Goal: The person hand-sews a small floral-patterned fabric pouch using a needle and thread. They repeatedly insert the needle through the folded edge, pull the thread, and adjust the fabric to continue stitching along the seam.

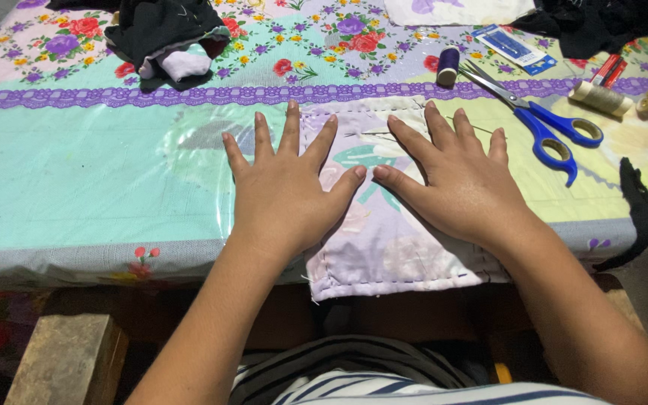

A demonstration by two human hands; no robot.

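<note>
**Both palms flat on a soft stitched panel**

We start with the desk point(76, 180), a broad top covered in a floral cloth under clear plastic film, which looks slick and shiny. That matters: anything light laid on it may slide.

On it, at the near edge and hanging slightly over, lies the quilted fabric piece point(391, 259), pale lilac with a faint print and a line of running stitches along its border. We judge it light, limp and padded rather than stiff; it will fold or bunch if pushed from one side, and it cannot break. A pinch at a stitched edge or a corner seems the safest hold, since the seam gives a firmer ridge than the soft middle.

Our left hand point(286, 191) rests with its palm down, fingers spread wide, partly on the piece and partly on the plastic beside it. Our right hand point(459, 180) lies flat on the piece, fingers fanned too. Neither grip closes on anything; both are splayed and pressing.

Just beyond the right hand are blue-handled scissors point(541, 120), blades parted. Near them stand a dark thread spool point(448, 66) and a cream spool point(600, 97).
</note>
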